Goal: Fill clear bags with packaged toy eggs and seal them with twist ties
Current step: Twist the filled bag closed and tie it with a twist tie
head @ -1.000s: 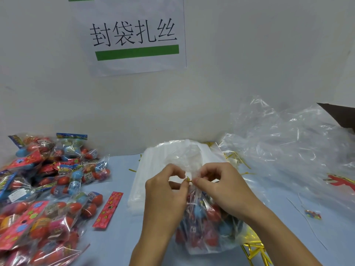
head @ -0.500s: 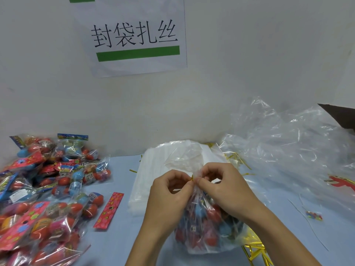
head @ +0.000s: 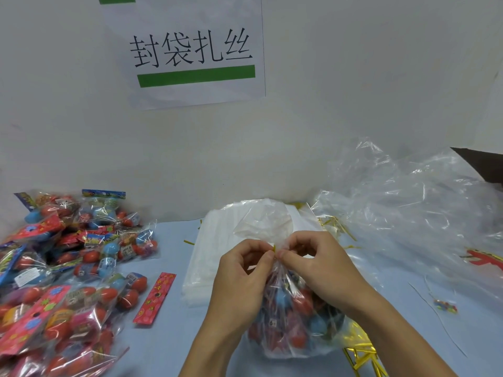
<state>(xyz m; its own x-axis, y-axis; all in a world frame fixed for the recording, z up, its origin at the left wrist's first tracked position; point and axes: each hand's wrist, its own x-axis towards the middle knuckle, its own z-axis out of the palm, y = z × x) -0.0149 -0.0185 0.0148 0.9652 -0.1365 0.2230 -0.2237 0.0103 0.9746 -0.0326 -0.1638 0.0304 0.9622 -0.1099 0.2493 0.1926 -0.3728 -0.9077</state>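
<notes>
A clear bag (head: 292,319) full of red and blue toy eggs stands on the table in front of me, its neck gathered and its top flaring out above. A gold twist tie (head: 274,248) is wrapped at the neck. My left hand (head: 239,278) pinches the tie from the left and my right hand (head: 315,265) pinches the tie and neck from the right, fingertips nearly touching. A pile of packaged toy eggs (head: 62,268) lies on the left of the table.
A stack of flat clear bags (head: 212,254) lies behind the filled bag. Crumpled clear plastic (head: 413,213) fills the right side. Loose gold twist ties (head: 362,357) lie at the lower right. A red card strip (head: 155,297) lies on the blue table (head: 168,344).
Both hands stay pinched at the bag's neck with only small finger shifts around the twist tie. The bag has not moved.
</notes>
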